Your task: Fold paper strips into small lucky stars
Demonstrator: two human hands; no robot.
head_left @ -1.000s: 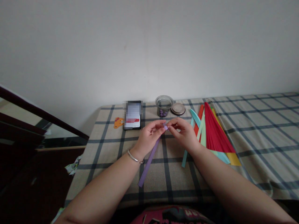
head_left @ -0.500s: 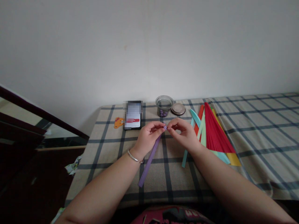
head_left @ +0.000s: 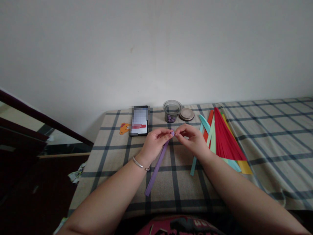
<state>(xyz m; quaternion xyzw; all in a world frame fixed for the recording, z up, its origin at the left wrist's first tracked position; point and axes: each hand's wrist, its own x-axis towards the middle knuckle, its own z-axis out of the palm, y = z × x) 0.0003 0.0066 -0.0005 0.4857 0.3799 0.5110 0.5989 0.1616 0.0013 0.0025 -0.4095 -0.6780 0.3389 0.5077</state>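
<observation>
A long purple paper strip [head_left: 156, 169] runs from my fingertips down toward the table's near edge. My left hand [head_left: 156, 143] pinches its upper end, and my right hand [head_left: 192, 139] pinches the same small folded end from the other side. Both hands hover just above the checked tablecloth [head_left: 112, 153]. A silver bangle sits on my left wrist.
A fan of red, orange, yellow, green and light blue paper strips [head_left: 225, 138] lies to the right of my hands. Behind them stand a clear jar [head_left: 171, 111] with purple bits inside, its round lid [head_left: 186, 114], a phone [head_left: 139, 120] and a small orange bear figure [head_left: 124, 128].
My fingers have shifted slightly on the folded purple end. The strip and everything on the table have stayed where they were.
</observation>
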